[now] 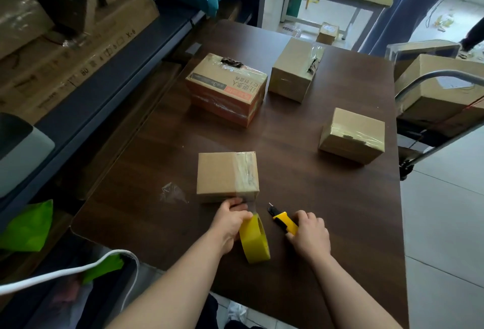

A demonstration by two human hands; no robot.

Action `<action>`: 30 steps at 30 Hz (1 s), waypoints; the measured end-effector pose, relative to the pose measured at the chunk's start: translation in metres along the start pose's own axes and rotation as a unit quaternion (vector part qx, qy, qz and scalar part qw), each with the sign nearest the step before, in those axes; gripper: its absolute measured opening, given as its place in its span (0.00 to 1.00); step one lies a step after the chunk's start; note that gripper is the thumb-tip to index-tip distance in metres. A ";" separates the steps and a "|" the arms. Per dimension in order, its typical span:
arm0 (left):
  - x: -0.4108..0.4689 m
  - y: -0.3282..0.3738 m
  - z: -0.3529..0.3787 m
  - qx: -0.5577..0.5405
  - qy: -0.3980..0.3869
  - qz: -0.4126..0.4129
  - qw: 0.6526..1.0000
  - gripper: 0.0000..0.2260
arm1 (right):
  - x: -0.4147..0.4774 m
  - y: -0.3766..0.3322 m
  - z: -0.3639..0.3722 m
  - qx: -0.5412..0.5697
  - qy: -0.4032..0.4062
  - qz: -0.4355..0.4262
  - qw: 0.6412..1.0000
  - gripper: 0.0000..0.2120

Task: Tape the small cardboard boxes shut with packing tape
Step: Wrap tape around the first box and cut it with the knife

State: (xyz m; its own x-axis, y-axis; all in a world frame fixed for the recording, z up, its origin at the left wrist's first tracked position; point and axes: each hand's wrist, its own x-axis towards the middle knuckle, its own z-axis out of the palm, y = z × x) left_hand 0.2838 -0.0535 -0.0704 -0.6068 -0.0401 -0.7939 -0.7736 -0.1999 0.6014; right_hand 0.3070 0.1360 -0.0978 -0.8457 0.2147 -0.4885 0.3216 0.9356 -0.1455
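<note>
The roll of packing tape (255,243) is gripped by the left hand (230,220), with the fingers curled over its upper rim. A clear strip (250,205) is stretched from the roll to the small cardboard box (222,174), which is set on the table (301,197) just beyond the left fingertips. A yellow utility knife (284,221) is held in the curled fingers of the right hand (310,234), with its blade extended beside the strip. A printed box (226,90), a plain box (292,69) and a taped box (352,134) are placed well beyond both hands.

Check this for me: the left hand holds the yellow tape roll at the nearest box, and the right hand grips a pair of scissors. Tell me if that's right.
Not quite. The head view shows the right hand gripping a yellow utility knife, not scissors. The rest stands: the left hand holds the yellow tape roll at the nearest box.
</note>
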 end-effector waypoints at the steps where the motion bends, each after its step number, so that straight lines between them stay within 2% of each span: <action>1: 0.001 -0.001 0.000 0.010 0.001 0.004 1.000 0.17 | 0.002 0.002 0.000 0.005 -0.010 -0.008 1.000 0.20; 3: 0.004 -0.003 0.000 0.030 0.021 0.016 0.999 0.12 | 0.006 0.004 -0.005 0.070 -0.036 -0.024 0.997 0.19; 6: 0.008 -0.005 0.000 0.039 0.035 0.036 0.998 0.05 | 0.007 0.007 -0.026 0.214 -0.060 -0.082 0.971 0.17; 10: 0.009 -0.004 0.000 0.087 0.048 0.064 0.993 0.04 | -0.003 0.004 -0.065 0.270 -0.056 -0.164 0.947 0.13; 12: 0.010 -0.003 0.000 0.096 0.045 0.076 0.991 0.04 | -0.010 -0.005 -0.080 0.233 -0.056 -0.179 0.954 0.12; 16: 0.010 -0.001 -0.001 0.123 0.052 0.096 0.986 0.03 | -0.020 -0.027 -0.093 0.075 -0.035 -0.195 0.977 0.14; 21: 0.009 0.004 -0.002 0.164 0.065 0.109 0.978 0.03 | -0.017 -0.040 -0.087 0.006 -0.028 -0.193 0.981 0.16; 24: 0.007 0.008 -0.003 0.194 0.069 0.124 0.971 0.03 | -0.011 -0.039 -0.079 -0.094 -0.040 -0.202 0.974 0.16; 26: 0.007 0.013 -0.006 0.204 0.078 0.135 0.966 0.03 | -0.009 -0.029 -0.072 -0.096 -0.052 -0.166 0.980 0.17; 30: 0.010 0.017 -0.009 0.243 0.080 0.116 0.960 0.05 | 0.000 -0.003 -0.043 -0.019 -0.046 -0.097 0.994 0.17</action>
State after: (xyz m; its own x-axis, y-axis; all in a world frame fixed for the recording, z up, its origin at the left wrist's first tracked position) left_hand 0.2659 -0.0660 -0.0685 -0.7676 -0.1867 -0.6131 -0.6381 0.3119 0.7039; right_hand 0.2875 0.1454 -0.0605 -0.8470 0.0050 -0.5316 0.1390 0.9673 -0.2123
